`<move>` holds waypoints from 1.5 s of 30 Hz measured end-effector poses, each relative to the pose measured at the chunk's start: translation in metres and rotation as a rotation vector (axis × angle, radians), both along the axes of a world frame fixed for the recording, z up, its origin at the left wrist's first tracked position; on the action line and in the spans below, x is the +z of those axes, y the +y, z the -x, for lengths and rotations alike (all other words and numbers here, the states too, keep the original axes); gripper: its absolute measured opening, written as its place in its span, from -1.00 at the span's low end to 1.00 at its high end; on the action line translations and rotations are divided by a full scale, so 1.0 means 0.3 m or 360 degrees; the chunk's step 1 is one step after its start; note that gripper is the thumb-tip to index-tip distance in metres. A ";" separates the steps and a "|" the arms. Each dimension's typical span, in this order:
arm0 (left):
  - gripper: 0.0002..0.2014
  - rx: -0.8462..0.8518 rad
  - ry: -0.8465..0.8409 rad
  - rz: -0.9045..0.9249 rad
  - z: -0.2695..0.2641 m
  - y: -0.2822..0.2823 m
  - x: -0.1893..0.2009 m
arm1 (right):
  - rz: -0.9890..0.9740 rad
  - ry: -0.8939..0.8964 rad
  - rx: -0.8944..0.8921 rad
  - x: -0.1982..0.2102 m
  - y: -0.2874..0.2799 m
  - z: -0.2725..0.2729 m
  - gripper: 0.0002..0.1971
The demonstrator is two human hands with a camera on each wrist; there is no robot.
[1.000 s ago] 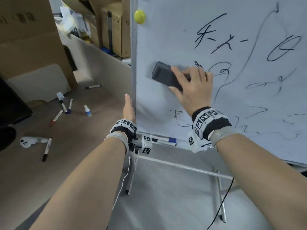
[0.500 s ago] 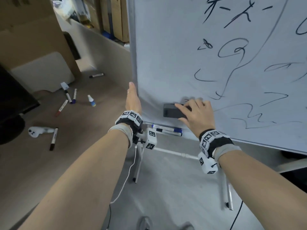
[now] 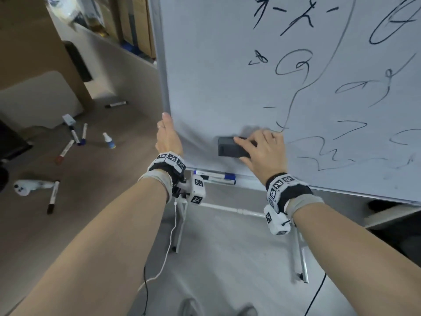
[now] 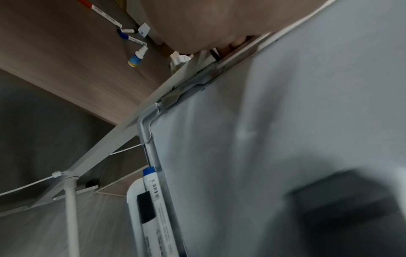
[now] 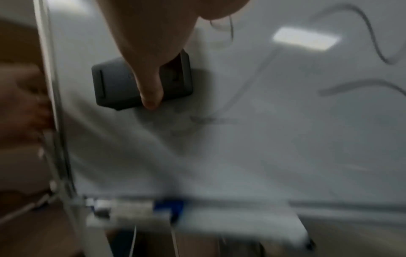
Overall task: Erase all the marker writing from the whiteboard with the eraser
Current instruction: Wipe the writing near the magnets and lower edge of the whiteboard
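Note:
The whiteboard point(image 3: 216, 76) stands on a metal stand, its left part wiped, with black marker writing point(image 3: 293, 67) across the middle and right. My right hand point(image 3: 264, 153) grips the dark grey eraser point(image 3: 227, 147) and presses it flat against the board low on the left, just above the tray. In the right wrist view my thumb point(image 5: 151, 83) lies across the eraser point(image 5: 116, 83). My left hand point(image 3: 167, 139) holds the board's left frame edge, thumb in front and fingers behind. In the left wrist view the eraser point(image 4: 342, 200) is a dark blur.
Two markers point(image 3: 214, 176) lie in the tray under the board. On the brown floor at the left lie several markers point(image 3: 77, 135), a small spray bottle point(image 3: 109, 140) and a white controller point(image 3: 27, 187). Stand legs point(image 3: 298, 254) and a white cable point(image 3: 168, 242) are below; cardboard boxes stand behind.
My right hand has swept the eraser down from mid-height to low on the board's left side, and the strokes that were there are gone. The left hand stays on the frame.

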State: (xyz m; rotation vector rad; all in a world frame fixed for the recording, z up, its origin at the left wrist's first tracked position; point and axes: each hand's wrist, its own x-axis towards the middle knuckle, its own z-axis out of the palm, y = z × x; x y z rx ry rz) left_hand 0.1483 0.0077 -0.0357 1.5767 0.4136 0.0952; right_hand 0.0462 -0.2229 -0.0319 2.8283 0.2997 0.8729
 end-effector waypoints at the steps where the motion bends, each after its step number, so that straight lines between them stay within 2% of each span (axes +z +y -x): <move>1: -0.29 -0.0014 -0.0014 0.0022 -0.002 -0.011 0.013 | 0.0033 0.0113 -0.0033 -0.050 -0.025 0.025 -0.36; 3: -0.30 -0.0043 -0.0054 0.0029 -0.008 -0.039 0.029 | 0.0080 0.0263 -0.0129 -0.107 -0.076 0.058 -0.33; 6: -0.34 0.0038 -0.0079 0.0009 -0.018 -0.066 0.019 | 0.0148 0.0286 -0.0115 -0.104 -0.118 0.047 -0.34; 9: -0.34 0.0152 0.0046 -0.0060 -0.018 -0.018 -0.032 | 0.0060 0.0033 -0.0004 -0.050 -0.076 0.016 -0.37; 14: -0.28 0.0188 0.0119 -0.0165 -0.014 -0.007 -0.018 | -0.0190 -0.0445 -0.0180 0.219 -0.127 -0.024 -0.48; 17: -0.32 0.0245 0.0107 -0.0251 -0.016 -0.022 -0.014 | -0.0213 -0.0579 -0.0139 0.273 -0.161 -0.025 -0.51; 20: -0.36 0.0296 0.0110 -0.0216 -0.008 -0.030 -0.031 | -0.0197 -0.0457 -0.0004 0.180 -0.159 -0.012 -0.53; 23: -0.37 0.0319 0.0083 -0.0108 -0.003 -0.023 -0.032 | -0.0068 -0.0061 0.0142 -0.010 -0.163 0.015 -0.50; 25: -0.35 0.0344 0.0055 -0.0067 -0.001 -0.021 -0.024 | -0.0028 0.0105 0.0158 -0.108 -0.176 0.037 -0.47; 27: -0.33 0.0397 0.0007 -0.0063 0.002 -0.035 -0.029 | -0.0025 0.0156 0.0159 -0.133 -0.194 0.052 -0.47; 29: -0.29 0.0502 -0.0027 -0.0207 0.019 -0.059 -0.043 | -0.0011 0.0099 0.0233 -0.096 -0.216 0.057 -0.48; 32: -0.35 0.0707 -0.0062 -0.0468 0.075 -0.121 -0.062 | -0.0108 -0.0134 0.0295 0.024 -0.249 0.043 -0.53; 33: -0.39 0.0748 -0.0039 -0.0534 0.103 -0.147 -0.069 | -0.0177 -0.0221 0.0284 0.072 -0.251 0.036 -0.55; 35: -0.38 0.0799 0.0174 -0.0628 0.165 -0.216 -0.111 | -0.0325 -0.0418 0.0257 0.166 -0.260 0.030 -0.59; 37: -0.34 0.0775 0.0570 -0.0414 0.231 -0.279 -0.147 | -0.0423 -0.0550 0.0265 0.226 -0.280 0.034 -0.60; 39: -0.39 0.0547 0.0937 -0.0244 0.286 -0.318 -0.207 | -0.0401 -0.0549 0.0303 0.228 -0.302 0.054 -0.60; 42: -0.45 -0.0054 0.1215 -0.0231 0.372 -0.380 -0.297 | -0.0199 -0.0350 0.0406 0.122 -0.331 0.110 -0.57; 44: -0.33 -0.0281 0.1255 -0.0252 0.413 -0.412 -0.347 | -0.0055 -0.0166 0.0420 0.030 -0.355 0.144 -0.54; 45: -0.35 -0.0286 0.1246 -0.0211 0.420 -0.428 -0.379 | -0.0006 -0.0085 0.0394 -0.014 -0.365 0.154 -0.52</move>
